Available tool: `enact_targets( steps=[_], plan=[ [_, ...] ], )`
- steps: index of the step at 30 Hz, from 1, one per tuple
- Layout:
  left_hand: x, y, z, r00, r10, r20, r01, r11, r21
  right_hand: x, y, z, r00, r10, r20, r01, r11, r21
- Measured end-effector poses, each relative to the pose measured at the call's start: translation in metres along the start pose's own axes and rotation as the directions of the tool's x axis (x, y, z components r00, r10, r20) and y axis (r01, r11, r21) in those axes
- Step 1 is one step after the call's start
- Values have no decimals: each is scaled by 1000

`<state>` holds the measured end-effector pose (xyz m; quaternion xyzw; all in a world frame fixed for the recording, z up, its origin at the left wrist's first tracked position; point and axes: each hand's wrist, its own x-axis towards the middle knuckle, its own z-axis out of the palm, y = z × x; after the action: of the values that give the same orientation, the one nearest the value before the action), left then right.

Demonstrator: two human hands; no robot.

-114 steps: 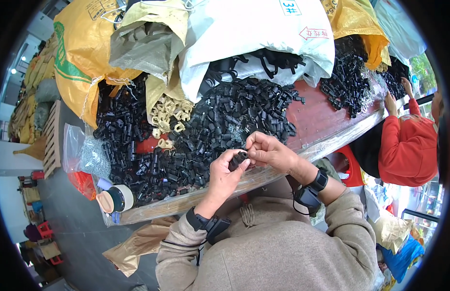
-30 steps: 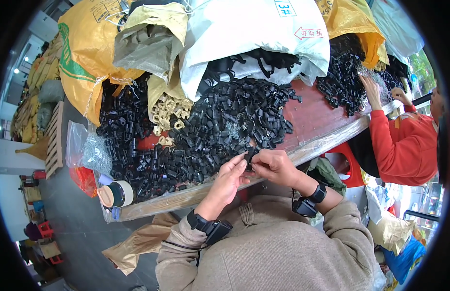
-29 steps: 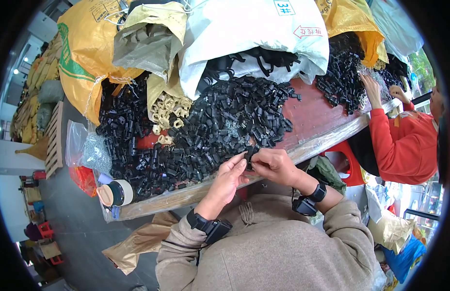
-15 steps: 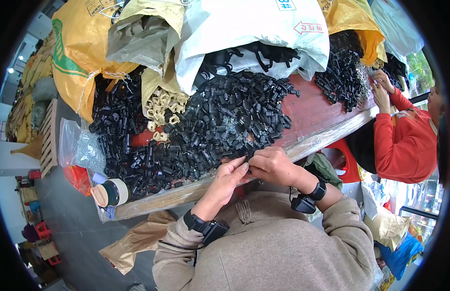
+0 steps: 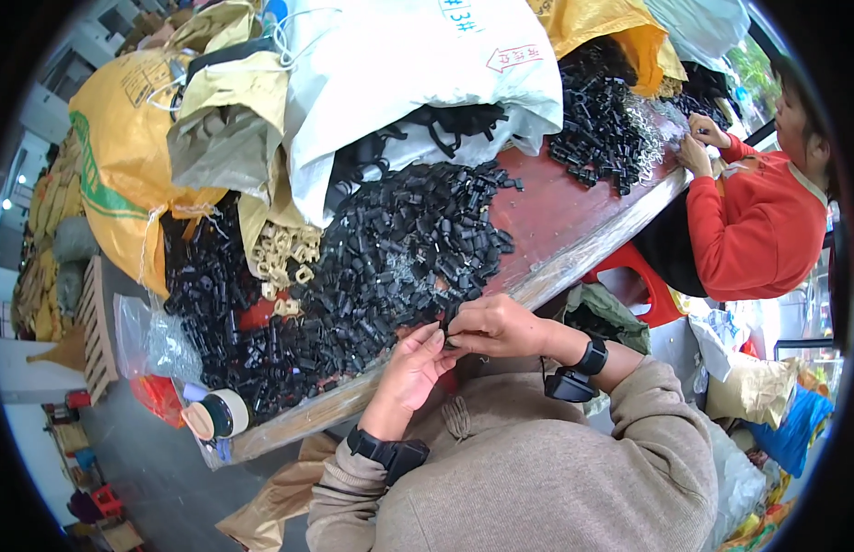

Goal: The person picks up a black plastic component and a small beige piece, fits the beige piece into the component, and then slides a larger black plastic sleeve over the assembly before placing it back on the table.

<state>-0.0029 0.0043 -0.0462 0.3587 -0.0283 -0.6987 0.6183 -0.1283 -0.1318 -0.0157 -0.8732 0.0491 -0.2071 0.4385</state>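
Observation:
Both hands meet just over the table's near edge. My left hand [image 5: 414,370] has its thumb and fingers pinched together at a small black plastic part [image 5: 448,342]. From the other side my right hand [image 5: 494,327] grips the same part, knuckles up and fingers curled; most of it is hidden by the fingers. Right beyond them spreads a large heap of small black plastic parts [image 5: 381,262], with a patch of small silvery metal pieces [image 5: 401,269] on top. A few cream-coloured plastic clips [image 5: 284,253] spill from a sack beside the heap.
A white sack [image 5: 418,64] and an orange sack [image 5: 123,138] stand across the table [image 5: 551,216]. A lidded jar [image 5: 226,412] sits at the left corner. To the right, a co-worker in a red top [image 5: 763,221] handles parts by another black heap [image 5: 597,138].
The whole view has swung, so the table and sacks sit further left and tilted. My hands stay together at the small part, now appearing slightly lower and further left.

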Motion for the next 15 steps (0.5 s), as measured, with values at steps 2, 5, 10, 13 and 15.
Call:
enact_targets(
  steps=[2, 5, 10, 13, 15],
  plan=[
    [0, 1, -1, 1000, -7, 6, 7, 1000, -15, 0, 3, -17, 998, 54, -35, -55, 998, -38],
    [1, 5, -3, 999, -40, 31, 41, 998, -46, 0, 31, -44, 984, 74, -161, -102, 979, -176],
    [4, 9, -2, 999, -46, 15, 46, 998, -37, -3, 96, -88, 907, 249, -339, -391, 797, -460],
    [5, 11, -1, 999, -51, 4, 51, 997, -49, -4, 117, -93, 893, 230, -387, -429, 695, -578],
    [5, 11, -2, 998, -55, -2, 55, 997, -58, 0, 117, -91, 898, 266, -350, -432, 684, -588]
  ],
)
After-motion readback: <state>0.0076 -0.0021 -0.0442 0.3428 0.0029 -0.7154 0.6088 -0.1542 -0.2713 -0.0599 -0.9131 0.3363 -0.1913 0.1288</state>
